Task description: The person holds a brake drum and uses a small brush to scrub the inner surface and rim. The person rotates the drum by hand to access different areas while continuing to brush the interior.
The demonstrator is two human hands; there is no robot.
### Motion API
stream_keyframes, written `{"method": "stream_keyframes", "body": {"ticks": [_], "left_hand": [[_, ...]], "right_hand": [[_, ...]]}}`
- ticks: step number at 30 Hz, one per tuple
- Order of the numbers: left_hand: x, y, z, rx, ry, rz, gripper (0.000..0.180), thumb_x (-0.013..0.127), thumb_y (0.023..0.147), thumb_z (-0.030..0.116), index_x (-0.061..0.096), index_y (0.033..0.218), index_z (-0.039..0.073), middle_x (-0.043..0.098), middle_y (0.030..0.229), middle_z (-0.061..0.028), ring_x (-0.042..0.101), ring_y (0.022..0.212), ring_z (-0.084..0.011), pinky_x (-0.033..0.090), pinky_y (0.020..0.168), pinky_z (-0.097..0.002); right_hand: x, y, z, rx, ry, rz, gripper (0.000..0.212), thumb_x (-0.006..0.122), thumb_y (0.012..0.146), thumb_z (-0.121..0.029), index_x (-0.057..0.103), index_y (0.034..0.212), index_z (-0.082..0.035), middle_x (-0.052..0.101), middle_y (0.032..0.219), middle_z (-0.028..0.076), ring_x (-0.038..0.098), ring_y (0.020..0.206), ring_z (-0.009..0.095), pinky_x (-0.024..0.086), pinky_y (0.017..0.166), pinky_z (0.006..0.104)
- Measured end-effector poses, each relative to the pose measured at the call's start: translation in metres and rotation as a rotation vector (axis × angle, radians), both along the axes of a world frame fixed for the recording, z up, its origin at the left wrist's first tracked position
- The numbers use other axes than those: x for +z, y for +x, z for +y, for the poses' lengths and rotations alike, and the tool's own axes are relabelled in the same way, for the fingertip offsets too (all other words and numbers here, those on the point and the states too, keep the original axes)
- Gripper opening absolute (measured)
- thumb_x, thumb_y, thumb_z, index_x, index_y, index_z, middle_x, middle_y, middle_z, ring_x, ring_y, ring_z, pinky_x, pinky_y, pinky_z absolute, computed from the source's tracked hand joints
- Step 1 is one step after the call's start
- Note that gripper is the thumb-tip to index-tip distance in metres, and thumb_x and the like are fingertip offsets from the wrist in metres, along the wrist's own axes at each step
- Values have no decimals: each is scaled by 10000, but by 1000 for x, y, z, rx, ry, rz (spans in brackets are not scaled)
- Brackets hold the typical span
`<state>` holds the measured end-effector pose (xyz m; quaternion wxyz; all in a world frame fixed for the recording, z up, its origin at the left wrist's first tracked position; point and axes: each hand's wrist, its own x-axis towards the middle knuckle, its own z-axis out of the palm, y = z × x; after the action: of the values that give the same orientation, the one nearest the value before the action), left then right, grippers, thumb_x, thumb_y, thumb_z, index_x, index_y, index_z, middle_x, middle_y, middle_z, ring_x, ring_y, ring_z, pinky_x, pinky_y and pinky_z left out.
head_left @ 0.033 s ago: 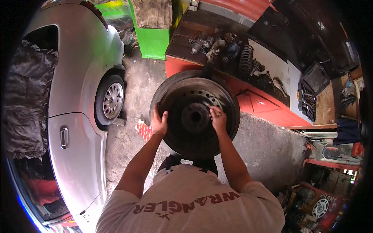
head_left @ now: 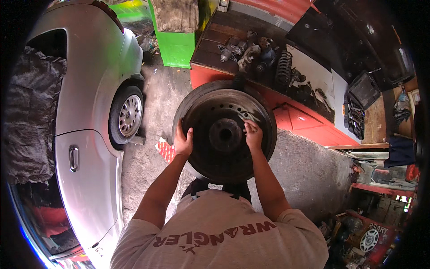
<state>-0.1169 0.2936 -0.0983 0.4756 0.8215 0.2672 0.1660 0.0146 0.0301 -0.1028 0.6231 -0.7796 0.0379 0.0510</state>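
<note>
A dark tyre on a steel rim lies flat in front of me, its rim ringed with small holes. In its middle sits a round dark hub-like part with a centre hole. My left hand rests on the left inner side of the rim, fingers stretched out and thumb apart. The fingers of my right hand are closed over the right side of the rim. From them sticks a slim, pale metal tool with a forked end, perhaps pliers. My fingers partly hide it.
A silver car stands at the left. Beyond the tyre, a red workbench carries a coil spring, greasy parts and an open tool case. A green box stands at the back; a red-and-white carton piece lies on the floor.
My right hand has shifted slightly down and to the right. More of the pale tool's forked end shows beyond its fingers. The left hand and tyre look unmoved.
</note>
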Motion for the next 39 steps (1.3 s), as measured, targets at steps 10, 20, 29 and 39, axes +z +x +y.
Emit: {"method": "stream_keyframes", "body": {"ticks": [10, 20, 29, 39], "left_hand": [[2, 4, 3, 7, 18, -3, 687, 566, 945, 412, 328, 1472, 40, 456, 1422, -240, 435, 1312, -414, 358, 1090, -454], [2, 5, 3, 5, 37, 2, 703, 557, 943, 452, 335, 1463, 35, 474, 1399, -242, 447, 1297, -414, 364, 1080, -457], [3, 6, 3, 5, 24, 0, 703, 554, 943, 455, 340, 1462, 32, 470, 1412, -236, 454, 1295, -414, 363, 1081, -457], [11, 8, 0, 0, 29, 15, 696, 556, 939, 453, 341, 1467, 54, 484, 1406, -230, 462, 1287, -418, 383, 1063, -473]], "right_hand": [[-1, 38, -3, 146, -25, -10, 159, 654, 929, -139, 696, 1031, -24, 717, 911, 91, 686, 759, 170, 537, 662, 296], [28, 29, 11, 324, -87, 25, 152, 677, 919, -145, 709, 1025, -41, 723, 941, 74, 667, 736, 140, 524, 689, 290], [-12, 19, 15, 361, -99, 59, 213, 664, 934, -257, 716, 1042, -81, 734, 1004, 87, 707, 804, 202, 529, 762, 338], [-11, 25, 5, 377, -382, -141, 122, 656, 918, -81, 704, 1017, -29, 714, 936, 36, 641, 771, 111, 514, 702, 271]]}}
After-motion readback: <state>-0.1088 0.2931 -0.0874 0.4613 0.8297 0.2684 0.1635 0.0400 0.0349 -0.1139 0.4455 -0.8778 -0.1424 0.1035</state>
